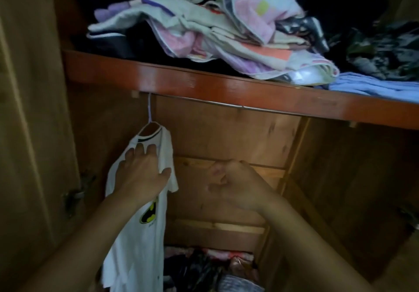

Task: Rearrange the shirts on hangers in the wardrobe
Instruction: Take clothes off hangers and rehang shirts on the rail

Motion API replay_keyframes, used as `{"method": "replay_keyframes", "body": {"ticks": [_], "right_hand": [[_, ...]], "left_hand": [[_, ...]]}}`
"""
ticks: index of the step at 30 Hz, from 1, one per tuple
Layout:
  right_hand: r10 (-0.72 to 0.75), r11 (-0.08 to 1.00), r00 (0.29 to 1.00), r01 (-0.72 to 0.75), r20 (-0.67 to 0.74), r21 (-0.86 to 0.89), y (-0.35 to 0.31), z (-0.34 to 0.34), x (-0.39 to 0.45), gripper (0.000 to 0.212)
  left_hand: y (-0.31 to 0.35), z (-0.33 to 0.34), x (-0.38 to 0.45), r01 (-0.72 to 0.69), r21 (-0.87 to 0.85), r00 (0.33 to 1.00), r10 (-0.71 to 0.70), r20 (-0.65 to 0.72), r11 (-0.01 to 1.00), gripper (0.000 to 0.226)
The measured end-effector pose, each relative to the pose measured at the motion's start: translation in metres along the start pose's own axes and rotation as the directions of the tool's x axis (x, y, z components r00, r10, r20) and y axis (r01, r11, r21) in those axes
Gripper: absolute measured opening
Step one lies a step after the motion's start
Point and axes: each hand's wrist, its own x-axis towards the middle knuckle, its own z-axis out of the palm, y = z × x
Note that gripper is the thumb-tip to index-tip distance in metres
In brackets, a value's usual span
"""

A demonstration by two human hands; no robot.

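- Left hand (140, 173): fingers (150, 150) are lying extended and spread across the shoulder of the white shirt (138, 241), thumb pressing the sleeve fabric against the palm side; the hand is holding a fold of that shirt
- Right hand (233, 185): fingers are curling loosely inward, holding nothing visible; the hand is hovering in the open space of the hanging compartment, just beside the left hand and apart from the shirt
- White shirt: it is hanging at the far left end of the rail (226, 103), on a pale hanger (149, 114) whose hook is sitting over the rail; a yellow and black bat emblem is showing on the chest, partly hidden by the left forearm
- Rail: it is running under the red-brown shelf (204, 83); the stretch to the right of the hanger is carrying no other garment in view
- Shelf: folded fabrics (226, 33) in pink, lilac and cream are lying piled on it, with a pale blue item (374, 85) at the right
- Wardrobe floor: a heap of mixed clothes (210, 269) is lying below the hands; details are too dark to tell
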Motion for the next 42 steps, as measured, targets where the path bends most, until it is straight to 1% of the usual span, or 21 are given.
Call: {"method": "replay_keyframes", "body": {"ticks": [2,3,4,6,8,9,11,13,14,15,17,18,20,21,23,25,29,32,37,40,42], "right_hand": [[-0.034,0.997,0.999,0.031,0.039,0.073,-0.009,0.011,0.017,0.027],[-0.049,0.995,0.997,0.045,0.053,0.086,-0.013,0.016,0.026,0.024],[-0.064,0.994,0.995,0.057,0.071,0.089,-0.017,0.019,0.036,0.025],[-0.101,0.99,0.987,0.087,0.128,0.114,-0.028,0.028,0.06,0.035],[-0.111,0.983,0.983,0.086,0.146,0.164,-0.037,0.035,0.077,0.041],[-0.118,0.979,0.983,0.091,0.139,0.183,-0.043,0.038,0.085,0.04],[-0.134,0.972,0.984,0.108,0.115,0.208,-0.052,0.045,0.102,0.032],[-0.12,0.966,0.987,0.091,0.107,0.243,-0.058,0.054,0.121,0.027],[-0.098,0.961,0.988,0.063,0.119,0.271,-0.062,0.057,0.13,0.028],[-0.065,0.95,0.987,0.016,0.149,0.311,-0.064,0.061,0.139,0.031],[0.011,0.915,0.975,-0.099,0.221,0.392,-0.067,0.07,0.151,0.04],[0.032,0.894,0.974,-0.129,0.226,0.429,-0.068,0.074,0.157,0.042],[0.065,0.867,0.983,-0.142,0.173,0.479,-0.068,0.082,0.168,0.037],[0.077,0.883,0.989,-0.126,0.127,0.452,-0.067,0.085,0.172,0.034],[0.067,0.953,0.997,-0.074,0.033,0.295,-0.065,0.087,0.177,0.028],[0.037,0.987,0.998,-0.027,-0.056,0.156,-0.066,0.086,0.176,0.029],[0.017,0.997,0.97,0.001,-0.244,0.077,-0.065,0.079,0.174,0.036],[-0.013,0.999,0.951,0.028,-0.309,0.044,-0.06,0.066,0.171,0.03],[-0.054,0.997,0.91,0.071,-0.411,0.026,-0.053,0.045,0.158,0.026],[-0.061,0.995,0.91,0.086,-0.409,0.041,-0.044,0.036,0.147,0.025],[-0.064,0.997,0.919,0.079,-0.388,0.021,-0.036,0.033,0.134,0.023]], "left_hand": [[-0.011,0.004,0.009,0.044,-0.008,0.998,-0.045,-0.047,0.999,0.069],[-0.016,0.006,0.013,0.072,-0.019,0.996,-0.073,-0.042,0.997,0.069],[-0.019,0.009,0.017,0.106,-0.033,0.994,-0.107,-0.029,0.994,0.071],[-0.028,0.016,0.026,0.18,-0.029,0.983,-0.181,-0.022,0.983,0.075],[-0.029,0.02,0.029,0.207,-0.011,0.977,-0.207,-0.047,0.978,0.076],[-0.03,0.02,0.029,0.218,-0.019,0.973,-0.219,-0.069,0.976,0.07],[-0.029,0.024,0.03,0.209,-0.066,0.972,-0.215,-0.094,0.976,0.046],[-0.026,0.027,0.027,0.191,-0.134,0.977,-0.202,-0.074,0.972,0.017],[-0.024,0.028,0.027,0.182,-0.161,0.981,-0.19,-0.036,0.97,0.006],[-0.021,0.029,0.028,0.156,-0.178,0.987,-0.159,0.001,0.971,0.004],[-0.016,0.033,0.029,0.091,-0.203,0.995,-0.081,0.054,0.975,0.009],[-0.014,0.034,0.03,0.067,-0.244,0.996,-0.052,0.07,0.968,0.011],[-0.014,0.036,0.032,0.03,-0.345,0.997,-0.003,0.078,0.938,0.015],[-0.015,0.035,0.032,0.027,-0.369,0.997,0.003,0.078,0.929,0.017],[-0.019,0.032,0.031,0.008,-0.391,0.999,0.01,0.044,0.92,0.021],[-0.022,0.028,0.031,-0.02,-0.412,1.0,0.021,-0.003,0.911,0.025],[-0.025,0.021,0.031,-0.026,-0.358,1.0,0.026,-0.006,0.933,0.02],[-0.024,0.018,0.03,-0.036,-0.322,0.999,0.036,-0.006,0.946,0.019],[-0.023,0.015,0.026,-0.04,-0.341,0.999,0.028,-0.042,0.939,0.028],[-0.02,0.015,0.021,-0.045,-0.362,0.998,0.025,-0.061,0.931,0.026],[-0.017,0.015,0.017,-0.059,-0.344,0.997,0.037,-0.07,0.937,0.025]]}}
